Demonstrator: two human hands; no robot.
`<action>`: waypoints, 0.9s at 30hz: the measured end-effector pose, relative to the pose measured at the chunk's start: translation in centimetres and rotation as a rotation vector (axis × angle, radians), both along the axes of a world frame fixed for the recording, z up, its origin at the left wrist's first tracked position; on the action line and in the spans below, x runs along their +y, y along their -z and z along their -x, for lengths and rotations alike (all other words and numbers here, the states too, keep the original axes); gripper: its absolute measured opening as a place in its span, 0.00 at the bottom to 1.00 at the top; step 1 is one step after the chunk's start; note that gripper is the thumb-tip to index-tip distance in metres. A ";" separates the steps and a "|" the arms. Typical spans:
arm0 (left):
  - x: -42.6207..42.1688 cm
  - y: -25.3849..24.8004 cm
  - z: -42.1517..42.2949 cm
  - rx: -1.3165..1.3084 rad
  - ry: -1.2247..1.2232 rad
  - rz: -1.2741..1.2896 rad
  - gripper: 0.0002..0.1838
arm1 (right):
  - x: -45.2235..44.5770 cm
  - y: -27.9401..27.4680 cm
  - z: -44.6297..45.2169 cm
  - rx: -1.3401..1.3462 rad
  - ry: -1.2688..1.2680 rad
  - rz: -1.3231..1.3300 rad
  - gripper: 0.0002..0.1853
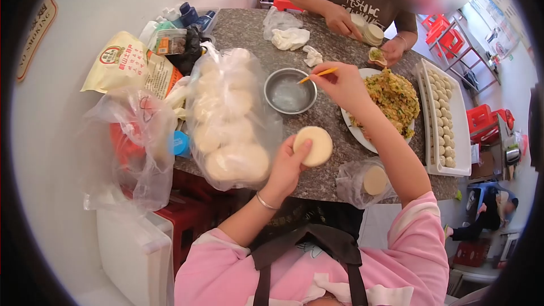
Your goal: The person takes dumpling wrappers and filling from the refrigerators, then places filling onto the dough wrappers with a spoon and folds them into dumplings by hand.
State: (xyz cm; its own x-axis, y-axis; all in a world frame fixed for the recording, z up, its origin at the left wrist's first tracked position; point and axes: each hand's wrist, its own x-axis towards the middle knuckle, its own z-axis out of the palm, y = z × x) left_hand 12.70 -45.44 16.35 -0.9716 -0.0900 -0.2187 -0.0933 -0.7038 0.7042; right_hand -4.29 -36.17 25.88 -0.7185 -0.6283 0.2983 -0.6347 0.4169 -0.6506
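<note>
My left hand (287,171) grips a round, pale dumpling wrapper (316,146), thumb on top, above the table's near edge. Whether it is one wrapper or a small stack I cannot tell. Pinched in my right hand (343,86) is a thin yellow stick (323,73), its tip slanting down over a metal bowl (273,83) that seems to hold clear liquid. Under my right forearm stands a white plate (355,131) heaped with chopped yellow-green filling (392,97). More round wrappers (374,181) lie in a clear plastic bag by the table edge.
A large plastic bag of wrapper stacks (233,116) stands left of the bowl. At right, a white tray (462,136) holds rows of dumplings (443,107). Across the stone-topped table (241,31), a co-worker holds a filled wrapper (377,55). Crumpled tissues (290,38) lie nearby.
</note>
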 end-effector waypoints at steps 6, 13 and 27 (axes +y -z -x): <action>-0.1 -1.2 1.2 0.017 -0.100 -0.117 0.17 | 4.9 -0.5 -4.0 -0.535 0.162 0.496 0.07; 0.5 -1.7 2.2 0.071 -0.205 -0.107 0.16 | 9.0 1.8 -10.5 -0.570 0.219 0.641 0.07; 1.2 -1.4 0.9 0.111 -0.025 0.099 0.17 | 11.7 0.1 -6.3 -0.732 0.112 0.470 0.07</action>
State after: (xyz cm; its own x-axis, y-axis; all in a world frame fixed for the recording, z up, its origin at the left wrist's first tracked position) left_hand 11.83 -44.26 17.73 -0.9866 -0.1299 -0.0991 0.0053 -0.6316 0.7753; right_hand 1.98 -24.47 25.75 -0.8808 -0.4708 -0.0511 0.0375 0.0383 -0.9986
